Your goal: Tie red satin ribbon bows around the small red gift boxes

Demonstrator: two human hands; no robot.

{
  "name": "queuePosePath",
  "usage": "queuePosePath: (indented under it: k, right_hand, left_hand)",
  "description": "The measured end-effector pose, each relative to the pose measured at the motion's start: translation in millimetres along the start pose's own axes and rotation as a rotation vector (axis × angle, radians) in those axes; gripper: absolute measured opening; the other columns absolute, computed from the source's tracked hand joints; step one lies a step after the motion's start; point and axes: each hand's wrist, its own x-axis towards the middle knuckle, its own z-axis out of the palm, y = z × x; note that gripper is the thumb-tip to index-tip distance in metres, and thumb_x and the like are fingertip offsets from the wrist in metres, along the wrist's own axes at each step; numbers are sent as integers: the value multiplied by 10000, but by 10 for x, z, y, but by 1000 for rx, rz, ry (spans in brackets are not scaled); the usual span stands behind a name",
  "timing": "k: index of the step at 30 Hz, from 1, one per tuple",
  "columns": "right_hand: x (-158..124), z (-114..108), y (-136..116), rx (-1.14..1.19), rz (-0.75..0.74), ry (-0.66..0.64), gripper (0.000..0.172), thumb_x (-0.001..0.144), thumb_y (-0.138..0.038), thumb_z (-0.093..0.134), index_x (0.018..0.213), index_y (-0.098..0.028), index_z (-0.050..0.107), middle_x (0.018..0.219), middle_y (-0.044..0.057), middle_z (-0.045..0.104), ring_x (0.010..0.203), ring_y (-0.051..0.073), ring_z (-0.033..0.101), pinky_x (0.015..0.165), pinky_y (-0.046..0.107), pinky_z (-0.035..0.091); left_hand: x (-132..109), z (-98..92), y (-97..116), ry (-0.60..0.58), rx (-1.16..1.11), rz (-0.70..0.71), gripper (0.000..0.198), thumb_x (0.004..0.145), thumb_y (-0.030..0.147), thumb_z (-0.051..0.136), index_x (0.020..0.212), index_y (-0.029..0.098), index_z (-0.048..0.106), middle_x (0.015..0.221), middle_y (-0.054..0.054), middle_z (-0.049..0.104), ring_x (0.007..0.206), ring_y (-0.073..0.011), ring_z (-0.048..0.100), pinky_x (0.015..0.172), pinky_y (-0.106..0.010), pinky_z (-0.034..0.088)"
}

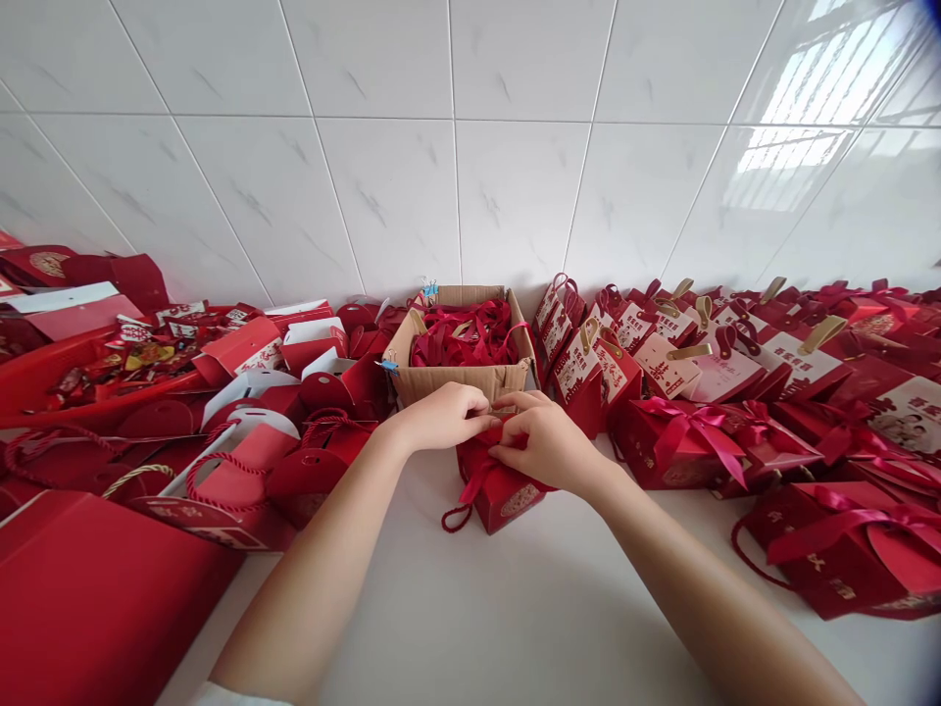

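Observation:
A small red gift box point(507, 502) with a gold print stands on the white table in front of me, its dark red cord handle point(457, 518) hanging at the left. Over its top runs a red satin ribbon point(479, 477), one tail falling down the near side. My left hand point(447, 414) is closed at the box's far left edge, fingertips pinched on the ribbon. From the right, my right hand point(545, 438) bends over the box top, its thumb and fingers closed on the ribbon too. The fingertips partly hide the ribbon there.
Behind the box, a cardboard carton point(460, 378) holds cut red ribbons point(467, 333). At the left are open red boxes point(315, 338) and an orange-red tray point(29, 384) of wrapped candies point(151, 355). Ribbon-tied boxes point(672, 441) and handled boxes point(580, 368) crowd the right, before a tiled wall point(389, 186).

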Motion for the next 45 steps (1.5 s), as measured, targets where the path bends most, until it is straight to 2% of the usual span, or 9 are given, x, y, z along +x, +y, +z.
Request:
queuePosePath:
  k: [5, 14, 19, 22, 27, 34, 37, 40, 45]
  right_hand:
    - [-3, 12, 0, 19, -30, 32, 238, 726, -211, 640, 492, -198, 600, 1059, 53, 639, 1052, 241, 518, 858, 365, 455]
    - [-5, -14, -32, -45, -89, 30, 261, 705, -134, 630, 456, -179, 565, 1124, 24, 644, 1027, 237, 521, 841, 379, 461]
    - [-20, -135, -60, -92, -36, 29, 197, 762, -278, 648, 581, -208, 683, 1166, 43, 630, 1080, 257, 522, 893, 420, 429]
    - [-40, -287, -39, -43, 48, 26, 238, 833, -369, 554, 731, -233, 721, 1133, 46, 641, 1002, 234, 573, 840, 384, 453]
    - [-65, -525, 120, -43, 198, -133, 237, 858, -342, 474, 829, -233, 682, 870, 21, 692, 777, 189, 614, 661, 304, 469]
    - [-112, -711, 309, 20, 239, -264, 199, 817, -239, 474, 919, -244, 645, 908, 4, 690, 829, 185, 620, 740, 297, 482]
    - [-139, -746, 347, 50, 229, -328, 277, 720, -97, 470, 899, -238, 627, 929, 4, 676, 861, 179, 614, 761, 282, 485]
    - [-135, -733, 363, 47, 225, -364, 340, 673, -62, 450, 905, -248, 616, 932, 2, 664, 865, 185, 609, 750, 289, 488]
    - [-107, -686, 363, 78, 181, -396, 305, 678, -80, 438, 877, -246, 599, 945, 3, 651, 863, 187, 601, 730, 294, 485]
  left_hand:
    - [11, -7, 7, 47, 18, 22, 362, 845, 432, 417, 592, 173, 401, 654, -1, 486, 575, -117, 403, 506, -254, 285]
    - [23, 18, 11, 96, 29, 13, 391, 846, 468, 421, 587, 177, 399, 654, 3, 484, 580, -120, 419, 509, -251, 297]
    - [-29, -9, 79, 71, -16, -60, 397, 841, 500, 409, 601, 184, 384, 603, 12, 442, 531, -113, 359, 472, -254, 257]
    - [-60, -39, 103, 6, -73, -104, 426, 832, 537, 406, 593, 185, 383, 579, 16, 406, 506, -109, 320, 458, -261, 228]
    - [-65, -47, 101, -1, -224, -149, 480, 839, 597, 357, 608, 183, 433, 572, 19, 397, 514, -115, 346, 496, -265, 265]
    - [-76, -97, 111, -12, -285, -179, 635, 838, 678, 217, 670, 181, 573, 652, -13, 547, 576, -138, 451, 602, -282, 353]
    - [-95, -133, 100, -12, -281, -167, 649, 845, 671, 209, 659, 184, 596, 728, -25, 598, 691, -165, 519, 695, -291, 377]
    - [-111, -157, 86, -22, -268, -174, 650, 850, 665, 201, 664, 187, 599, 759, -28, 605, 760, -181, 532, 754, -299, 377]
    - [-143, -181, 98, -80, -201, -276, 659, 811, 715, 209, 676, 194, 590, 700, -19, 564, 663, -171, 502, 672, -292, 373]
